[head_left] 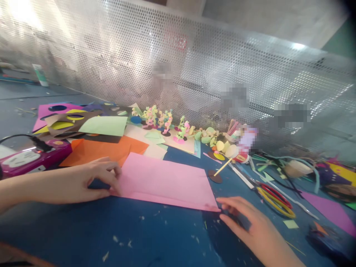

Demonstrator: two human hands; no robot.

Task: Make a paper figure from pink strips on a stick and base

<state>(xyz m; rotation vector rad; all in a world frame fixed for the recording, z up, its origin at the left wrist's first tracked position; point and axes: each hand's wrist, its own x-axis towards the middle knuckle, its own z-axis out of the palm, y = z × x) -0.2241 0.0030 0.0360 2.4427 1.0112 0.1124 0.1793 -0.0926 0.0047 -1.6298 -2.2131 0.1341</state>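
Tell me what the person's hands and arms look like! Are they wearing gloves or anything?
No gloves. The left hand and right hand are both bare, with no rings or watch showing. The forearms are bare too; no sleeves reach into view. The fingers are slim, with short, unpainted nails as far as the blur allows.

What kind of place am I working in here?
Most likely a paper-craft table in a workshop or classroom: a pink paper sheet under both hands, cut coloured paper, small paper figures, scissors, and a perforated metal screen behind.

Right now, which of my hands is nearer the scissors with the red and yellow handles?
Right. The right hand lies just beside the scissors; the left hand is far across the pink paper.
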